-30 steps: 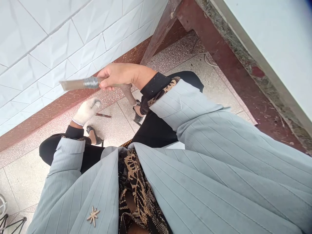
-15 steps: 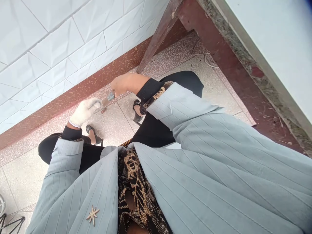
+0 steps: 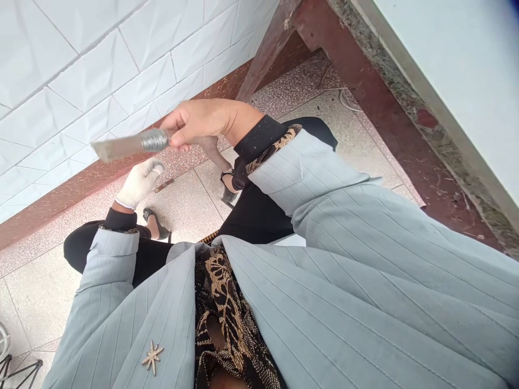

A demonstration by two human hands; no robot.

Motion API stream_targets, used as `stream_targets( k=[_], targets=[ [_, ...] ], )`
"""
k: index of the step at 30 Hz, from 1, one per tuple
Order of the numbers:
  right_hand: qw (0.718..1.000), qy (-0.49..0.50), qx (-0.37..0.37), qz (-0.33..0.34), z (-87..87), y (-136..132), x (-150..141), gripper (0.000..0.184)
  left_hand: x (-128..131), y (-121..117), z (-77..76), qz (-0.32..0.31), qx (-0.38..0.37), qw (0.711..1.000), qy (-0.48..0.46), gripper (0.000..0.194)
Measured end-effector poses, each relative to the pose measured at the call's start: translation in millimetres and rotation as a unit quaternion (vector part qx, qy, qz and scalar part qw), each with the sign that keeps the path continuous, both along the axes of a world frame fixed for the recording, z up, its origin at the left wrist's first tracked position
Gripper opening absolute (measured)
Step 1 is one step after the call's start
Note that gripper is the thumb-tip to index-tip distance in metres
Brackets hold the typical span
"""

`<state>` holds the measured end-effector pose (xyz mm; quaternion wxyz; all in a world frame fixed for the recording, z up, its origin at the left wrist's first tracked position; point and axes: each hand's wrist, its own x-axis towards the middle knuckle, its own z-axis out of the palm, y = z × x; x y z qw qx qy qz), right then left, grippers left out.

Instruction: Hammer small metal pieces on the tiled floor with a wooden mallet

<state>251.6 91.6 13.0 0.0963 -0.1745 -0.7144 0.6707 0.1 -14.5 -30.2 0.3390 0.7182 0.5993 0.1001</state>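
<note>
Nearest: grey jacket [image 3: 324,292]. Beyond it, gloved left hand [image 3: 135,186], fingers curled in; cannot tell whether it grips the brown piece [image 3: 164,185] just beside it. Glove likely for protection. Bare right hand [image 3: 198,121] grips the blade tool [image 3: 121,148] behind its wire binding, presumably leaving the blade free. Tool hangs above the glove, apart from it; long axis nearly level, free end pointing to the person's left. Farther: tiled wall [image 3: 93,65].
</note>
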Motion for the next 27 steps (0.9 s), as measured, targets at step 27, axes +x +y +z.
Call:
stream_targets(
  k=[27],
  targets=[
    [0.851,-0.409,0.288,-0.16,-22.7,-1.0,-19.2,0.038,17.7,-3.9,-7.7,-0.112,-0.015,0.993,0.042,0.023]
  ],
)
